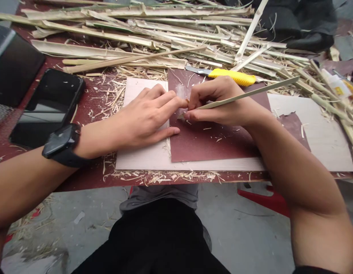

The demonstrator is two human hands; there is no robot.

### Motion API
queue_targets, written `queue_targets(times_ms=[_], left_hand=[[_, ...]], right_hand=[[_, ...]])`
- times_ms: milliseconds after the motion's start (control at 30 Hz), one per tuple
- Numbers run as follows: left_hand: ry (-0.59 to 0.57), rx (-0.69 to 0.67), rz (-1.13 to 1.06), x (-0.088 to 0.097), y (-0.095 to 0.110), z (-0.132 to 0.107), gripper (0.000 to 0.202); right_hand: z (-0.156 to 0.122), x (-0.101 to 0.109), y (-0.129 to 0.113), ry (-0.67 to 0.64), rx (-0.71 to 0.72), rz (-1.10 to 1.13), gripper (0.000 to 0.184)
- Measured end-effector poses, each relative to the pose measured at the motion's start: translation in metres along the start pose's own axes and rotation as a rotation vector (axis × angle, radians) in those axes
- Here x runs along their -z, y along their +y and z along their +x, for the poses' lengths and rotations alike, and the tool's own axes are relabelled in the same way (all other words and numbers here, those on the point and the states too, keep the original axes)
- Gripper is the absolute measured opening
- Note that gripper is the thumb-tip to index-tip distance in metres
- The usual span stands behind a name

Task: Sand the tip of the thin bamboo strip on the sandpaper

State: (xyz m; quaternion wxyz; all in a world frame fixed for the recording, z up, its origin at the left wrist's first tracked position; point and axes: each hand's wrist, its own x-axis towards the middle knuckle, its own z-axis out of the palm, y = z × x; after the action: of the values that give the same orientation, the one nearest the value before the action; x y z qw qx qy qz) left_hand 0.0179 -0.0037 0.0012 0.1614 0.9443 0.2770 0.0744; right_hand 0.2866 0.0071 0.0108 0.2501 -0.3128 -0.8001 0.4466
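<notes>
My right hand (219, 101) is closed around a thin bamboo stick (250, 93), whose near tip rests on a dark red sheet of sandpaper (210, 140). The stick slants up to the right. My left hand (147, 116), with a black watch (63, 144) on its wrist, lies flat with its fingers stretched out on the sandpaper's left edge and on the pale board (316, 133) under it; its fingertips touch my right hand at the stick's tip. A pale dust patch shows on the sandpaper just behind the fingers.
A yellow-handled utility knife (230, 75) lies just behind the sandpaper. Split bamboo strips (153, 34) and shavings cover the back of the red table. A black phone (47, 106) lies at the left, a glue tube (336, 84) at the far right.
</notes>
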Motion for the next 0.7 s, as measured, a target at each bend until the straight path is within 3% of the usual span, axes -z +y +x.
queue_targets(times_ms=[367, 700], left_hand=[[-0.011, -0.01, 0.034, -0.0007, -0.0009, 0.0003, 0.059], [-0.023, -0.005, 0.06, 0.001, 0.0003, -0.0002, 0.056]], right_hand=[[-0.0033, -0.0003, -0.0022, -0.058, -0.055, 0.053, 0.03], [-0.0015, 0.0044, -0.0088, -0.126, -0.087, -0.005, 0.037]])
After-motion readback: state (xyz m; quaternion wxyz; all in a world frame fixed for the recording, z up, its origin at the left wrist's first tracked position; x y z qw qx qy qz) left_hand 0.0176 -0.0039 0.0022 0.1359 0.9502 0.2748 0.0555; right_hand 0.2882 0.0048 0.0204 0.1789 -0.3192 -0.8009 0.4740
